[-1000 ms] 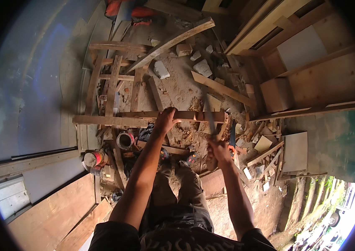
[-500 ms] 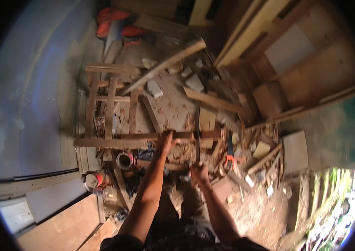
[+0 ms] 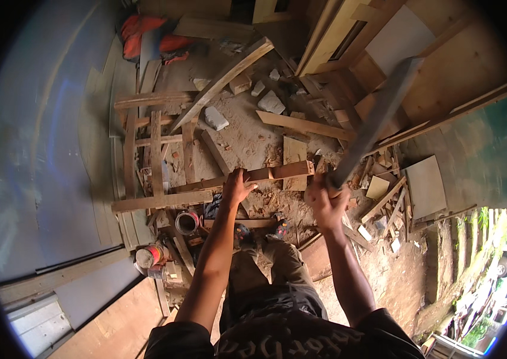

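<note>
My left hand (image 3: 237, 188) is closed around a narrow wooden batten (image 3: 289, 171). The batten's cut end sticks out to the right, and its left part runs alongside a nailed wooden frame (image 3: 156, 157). In my right hand (image 3: 328, 204), the fingers wrap the handle of a machete (image 3: 378, 122). Its long grey blade is raised, slanting up and to the right, apart from the batten. A notch or pale cut mark shows on the batten near its right end.
A long plank (image 3: 223, 84) leans across the frame. Bricks (image 3: 215, 118), offcuts (image 3: 379, 186) and wood chips litter the dirt floor. Two cans (image 3: 187, 222) (image 3: 148, 256) stand at lower left. Panels line the left wall (image 3: 38, 149); a wooden cabinet (image 3: 463, 66) lies at upper right.
My right hand has lifted the machete up and to the right, off the batten. The batten's right end now sits higher in the view. An orange-handled saw seen earlier is now hidden.
</note>
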A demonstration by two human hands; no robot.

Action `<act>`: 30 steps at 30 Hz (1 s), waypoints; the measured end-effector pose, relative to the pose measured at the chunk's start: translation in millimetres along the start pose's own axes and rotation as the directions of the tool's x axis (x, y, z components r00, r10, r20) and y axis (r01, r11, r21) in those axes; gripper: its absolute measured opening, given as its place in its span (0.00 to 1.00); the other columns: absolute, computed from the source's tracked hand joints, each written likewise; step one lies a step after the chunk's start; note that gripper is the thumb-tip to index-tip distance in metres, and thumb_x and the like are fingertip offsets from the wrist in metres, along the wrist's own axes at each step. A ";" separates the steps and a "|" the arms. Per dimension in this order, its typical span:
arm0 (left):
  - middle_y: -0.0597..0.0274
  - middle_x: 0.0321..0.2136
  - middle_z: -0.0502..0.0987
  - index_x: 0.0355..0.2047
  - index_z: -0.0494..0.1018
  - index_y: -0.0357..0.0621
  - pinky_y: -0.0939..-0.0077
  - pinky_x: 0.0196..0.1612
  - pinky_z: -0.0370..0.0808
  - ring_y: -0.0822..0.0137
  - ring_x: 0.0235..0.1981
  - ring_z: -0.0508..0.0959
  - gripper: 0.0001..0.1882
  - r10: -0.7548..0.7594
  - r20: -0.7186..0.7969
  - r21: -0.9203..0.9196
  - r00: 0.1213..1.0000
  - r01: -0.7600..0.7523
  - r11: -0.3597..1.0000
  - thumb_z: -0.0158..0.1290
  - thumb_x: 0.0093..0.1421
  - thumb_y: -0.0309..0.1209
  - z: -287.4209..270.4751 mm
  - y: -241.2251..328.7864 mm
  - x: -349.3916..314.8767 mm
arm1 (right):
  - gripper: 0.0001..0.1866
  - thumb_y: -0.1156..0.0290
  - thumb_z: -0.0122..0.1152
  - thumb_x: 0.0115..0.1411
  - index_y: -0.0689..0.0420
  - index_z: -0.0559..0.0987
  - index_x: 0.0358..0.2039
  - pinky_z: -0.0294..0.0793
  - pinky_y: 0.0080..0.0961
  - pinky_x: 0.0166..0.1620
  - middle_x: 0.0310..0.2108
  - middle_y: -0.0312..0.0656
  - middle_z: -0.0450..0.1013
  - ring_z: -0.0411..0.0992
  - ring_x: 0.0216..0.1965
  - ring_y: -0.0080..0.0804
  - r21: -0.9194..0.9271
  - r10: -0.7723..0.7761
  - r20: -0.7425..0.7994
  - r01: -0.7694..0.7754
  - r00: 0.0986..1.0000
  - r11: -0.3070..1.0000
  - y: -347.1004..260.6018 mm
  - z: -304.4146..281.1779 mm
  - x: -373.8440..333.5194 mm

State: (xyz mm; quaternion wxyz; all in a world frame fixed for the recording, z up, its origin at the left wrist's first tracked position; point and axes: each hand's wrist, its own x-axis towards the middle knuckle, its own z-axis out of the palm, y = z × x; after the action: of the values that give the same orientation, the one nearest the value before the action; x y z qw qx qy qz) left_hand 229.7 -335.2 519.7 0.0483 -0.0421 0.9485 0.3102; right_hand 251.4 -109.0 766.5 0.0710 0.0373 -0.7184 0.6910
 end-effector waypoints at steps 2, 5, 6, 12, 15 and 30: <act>0.46 0.57 0.66 0.61 0.61 0.41 0.50 0.57 0.69 0.48 0.58 0.68 0.46 0.027 0.008 -0.019 1.000 -0.027 0.999 0.67 0.50 0.53 2.7 -8.4 8.0 | 0.05 0.75 0.59 0.61 0.62 0.73 0.32 0.67 0.20 0.26 0.21 0.32 0.70 0.67 0.22 0.17 -0.207 0.166 -0.004 -0.163 0.986 0.965 41.3 -20.3 -32.3; 0.45 0.61 0.61 0.66 0.54 0.45 0.47 0.64 0.57 0.50 0.64 0.62 0.47 0.281 -0.186 0.012 0.941 -0.284 0.959 0.63 0.54 0.51 -3.3 39.2 -5.8 | 0.09 0.70 0.63 0.59 0.62 0.76 0.33 0.70 0.24 0.31 0.23 0.35 0.73 0.72 0.27 0.21 -0.281 0.364 -0.064 -0.367 0.929 0.887 69.4 -67.7 -99.6; 0.47 0.64 0.59 0.68 0.52 0.45 0.48 0.66 0.55 0.51 0.66 0.59 0.45 0.301 -0.125 0.017 0.945 -0.302 0.953 0.62 0.57 0.47 -10.6 61.4 -7.4 | 0.10 0.68 0.63 0.59 0.61 0.77 0.32 0.71 0.25 0.32 0.23 0.37 0.74 0.73 0.28 0.23 -0.295 0.393 -0.105 -0.406 0.914 0.865 76.8 -84.5 -126.8; 0.54 0.69 0.51 0.70 0.47 0.46 0.45 0.70 0.49 0.54 0.70 0.52 0.43 0.316 0.114 0.268 0.942 -0.335 0.903 0.57 0.61 0.39 -15.5 102.5 -12.2 | 0.14 0.62 0.63 0.59 0.59 0.74 0.25 0.70 0.29 0.23 0.15 0.40 0.70 0.70 0.17 0.28 -0.408 0.559 -0.340 -0.654 0.756 0.637 91.8 -181.5 -214.0; 0.57 0.70 0.50 0.67 0.55 0.44 0.44 0.70 0.50 0.55 0.71 0.51 0.36 0.359 0.101 0.288 0.928 -0.372 0.882 0.55 0.61 0.37 -9.8 83.8 -22.6 | 0.15 0.65 0.61 0.62 0.59 0.71 0.23 0.68 0.24 0.19 0.16 0.35 0.69 0.69 0.15 0.22 -0.248 0.552 -0.364 -0.649 0.750 0.719 71.7 -187.1 -210.7; 0.52 0.25 0.78 0.33 0.77 0.38 0.64 0.29 0.73 0.58 0.24 0.77 0.16 0.050 -0.118 -0.076 0.992 -0.059 0.995 0.54 0.66 0.41 -40.1 84.1 -87.1 | 0.20 0.52 0.60 0.65 0.59 0.73 0.30 0.62 0.23 0.18 0.16 0.31 0.64 0.62 0.14 0.20 0.163 0.667 0.036 -0.663 0.745 0.731 51.3 -119.6 -48.8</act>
State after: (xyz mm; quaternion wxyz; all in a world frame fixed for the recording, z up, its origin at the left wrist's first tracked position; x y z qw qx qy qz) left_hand 304.2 -287.0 611.4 -0.0169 -0.0359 0.9375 0.3457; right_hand 297.8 10.3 712.5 -0.1750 -0.2245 -0.6236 0.7280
